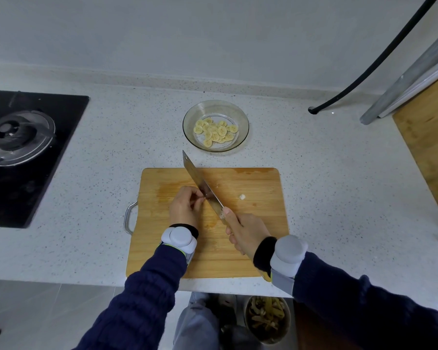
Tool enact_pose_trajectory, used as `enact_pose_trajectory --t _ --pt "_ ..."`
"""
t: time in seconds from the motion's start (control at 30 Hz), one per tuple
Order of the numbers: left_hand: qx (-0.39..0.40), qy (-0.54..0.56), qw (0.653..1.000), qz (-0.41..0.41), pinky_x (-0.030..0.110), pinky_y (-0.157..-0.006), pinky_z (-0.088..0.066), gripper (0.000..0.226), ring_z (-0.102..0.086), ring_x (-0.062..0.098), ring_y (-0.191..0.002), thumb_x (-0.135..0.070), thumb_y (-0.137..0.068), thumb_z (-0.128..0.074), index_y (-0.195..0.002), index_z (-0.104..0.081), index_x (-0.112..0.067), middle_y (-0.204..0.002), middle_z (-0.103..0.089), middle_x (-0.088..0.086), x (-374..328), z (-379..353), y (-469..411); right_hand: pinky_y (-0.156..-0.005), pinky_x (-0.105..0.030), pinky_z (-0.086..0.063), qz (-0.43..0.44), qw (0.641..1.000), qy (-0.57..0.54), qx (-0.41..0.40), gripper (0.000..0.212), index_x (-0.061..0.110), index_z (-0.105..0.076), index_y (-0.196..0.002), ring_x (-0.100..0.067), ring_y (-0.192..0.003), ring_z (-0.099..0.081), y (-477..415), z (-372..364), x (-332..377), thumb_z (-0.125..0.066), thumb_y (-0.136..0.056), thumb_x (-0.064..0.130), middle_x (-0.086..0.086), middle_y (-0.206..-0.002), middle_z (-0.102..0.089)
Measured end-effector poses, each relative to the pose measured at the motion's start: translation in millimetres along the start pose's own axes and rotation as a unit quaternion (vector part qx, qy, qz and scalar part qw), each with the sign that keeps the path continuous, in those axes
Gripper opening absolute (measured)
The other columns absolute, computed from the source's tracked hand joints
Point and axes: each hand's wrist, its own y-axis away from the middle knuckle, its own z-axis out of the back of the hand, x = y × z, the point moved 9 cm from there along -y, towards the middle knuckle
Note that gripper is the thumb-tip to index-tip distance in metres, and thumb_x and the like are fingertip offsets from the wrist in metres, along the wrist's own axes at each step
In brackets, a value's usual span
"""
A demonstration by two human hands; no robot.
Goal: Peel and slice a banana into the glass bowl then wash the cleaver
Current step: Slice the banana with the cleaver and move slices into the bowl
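Counter (326,173): the cutting board (250,223) lies square to the front edge, its near side almost flush with the drop-off and its metal handle projecting left. Open worktop on both flanks: the stove (23,152) stands well apart to the left, and a second wooden board (430,137) leans well apart to the right. A strip of bare counter separates the board's far edge from the glass bowl (243,122). A bin (267,319) of peel sits on the floor below the front edge.

Cleaver (202,185): over the board, blade running diagonally away and leftward, its tip overhanging the board's far edge, short of the bowl. The right hand (245,231) is wrapped round the handle, thumb laid along the top by the blade's heel. The left hand (185,205) is curled, fingertips bunched against the blade's left face; whether they pinch anything cannot be told.

Banana slices (215,131): pale yellow rounds, overlapping in the bowl's base. One small pale banana bit (242,197) lies alone on the board, right of the blade
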Motion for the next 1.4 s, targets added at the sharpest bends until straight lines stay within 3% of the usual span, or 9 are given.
enact_pose_trajectory --t 0.27,0.43,0.67,0.8,0.93,1.13,1.23,1.3,1.4 --pt "0.01 -0.007 1.0 -0.004 0.005 -0.068 -0.045 0.017 -0.062 0.015 -0.073 0.01 -0.077 -0.066 -0.081 -0.061 -0.006 -0.085 -0.064 0.005 -0.4 -1.4 -0.6 -0.052 -0.023 -0.039 -0.008 1.0 0.013 -0.001 0.054 0.014 -0.053 -0.067 -0.012 -0.046 -0.044 -10.9 -2.7 1.4 -0.032 -0.097 0.054 0.002 -0.054 -0.051" --pt "0.011 -0.01 1.0 0.004 0.007 -0.066 -0.046 0.016 -0.062 0.016 -0.073 0.007 -0.078 -0.066 -0.081 -0.062 -0.007 -0.085 -0.063 0.003 0.9 -2.4 -1.5 -0.046 -0.023 -0.038 -0.024 1.0 -0.015 0.003 0.054 0.012 -0.053 -0.07 -0.013 -0.044 -0.041 -13.0 -1.6 -1.2 -0.033 -0.096 0.055 -0.001 -0.055 -0.049" --pt "0.005 -0.014 1.0 0.004 0.002 -0.065 -0.043 0.013 -0.058 0.011 -0.07 0.005 -0.078 -0.068 -0.081 -0.062 -0.006 -0.083 -0.061 0.0 -4.2 -1.0 -2.2 -0.046 -0.025 -0.039 -0.009 0.999 -0.033 -0.011 0.054 0.012 -0.054 -0.071 -0.014 -0.045 -0.042 -11.6 4.8 0.9 -0.034 -0.095 0.056 -0.001 -0.055 -0.05" --pt "0.007 -0.019 1.0 0.005 0.002 -0.065 -0.044 0.011 -0.058 0.011 -0.071 0.0 -0.079 -0.07 -0.085 -0.062 -0.006 -0.085 -0.063 0.003 -6.3 -1.6 -2.2 -0.047 -0.026 -0.04 0.005 0.999 -0.033 -0.011 0.055 0.009 -0.057 -0.076 -0.014 -0.048 -0.043 -9.3 9.5 1.7 -0.035 -0.095 0.057 -0.002 -0.057 -0.051" --pt "0.011 -0.018 1.0 0.006 0.001 -0.066 -0.044 0.011 -0.058 0.01 -0.073 -0.003 -0.081 -0.069 -0.089 -0.062 -0.005 -0.087 -0.064 0.004 -10.2 -0.9 -2.4 -0.048 -0.025 -0.04 0.02 1.0 -0.019 -0.013 0.061 0.004 -0.065 -0.093 -0.014 -0.054 -0.048 -9.5 11.5 1.9 -0.035 -0.094 0.058 -0.004 -0.066 -0.056" --pt "0.019 -0.012 0.998 0.051 0.001 -0.066 -0.042 0.011 -0.057 0.011 -0.08 -0.006 -0.089 -0.059 -0.1 -0.059 -0.006 -0.095 -0.063 0.002 -4.3 3.0 -5.6 -0.053 -0.021 -0.039 0.083 0.995 0.043 -0.036 0.052 0.012 -0.057 -0.071 -0.009 -0.051 -0.045 -5.4 21.2 12.3 -0.037 -0.096 0.053 0.005 -0.057 -0.051" --pt "0.01 0.008 0.995 0.1 0.006 -0.068 -0.042 0.015 -0.058 0.009 -0.084 -0.008 -0.092 -0.054 -0.107 -0.056 -0.008 -0.097 -0.063 -0.002 -2.9 4.7 -9.3 -0.058 -0.023 -0.043 0.102 0.991 0.07 -0.04 0.056 0.005 -0.059 -0.075 -0.011 -0.055 -0.048 -5.4 22.8 16.2 -0.037 -0.095 0.053 0.004 -0.059 -0.052" --pt "0.017 0.02 0.991 0.133 0.016 -0.073 -0.044 0.016 -0.06 0.011 -0.086 -0.012 -0.092 -0.054 -0.108 -0.055 -0.009 -0.096 -0.064 -0.001 -3.0 2.8 -13.1 -0.063 -0.031 -0.047 0.119 0.987 0.095 -0.051 0.062 0.0 -0.06 -0.08 -0.014 -0.059 -0.05 -5.8 25.6 20.2 -0.037 -0.094 0.055 -0.002 -0.063 -0.055" --pt "0.031 0.056 0.981 0.184 0.021 -0.072 -0.047 0.014 -0.063 0.017 -0.085 -0.012 -0.093 -0.05 -0.106 -0.056 -0.009 -0.09 -0.065 0.001 -3.5 -2.2 -19.7 -0.066 -0.037 -0.05 0.143 0.979 0.127 -0.072 0.062 0.002 -0.06 -0.081 -0.017 -0.061 -0.051 -8.7 30.8 27.2 -0.038 -0.093 0.058 -0.009 -0.067 -0.058"
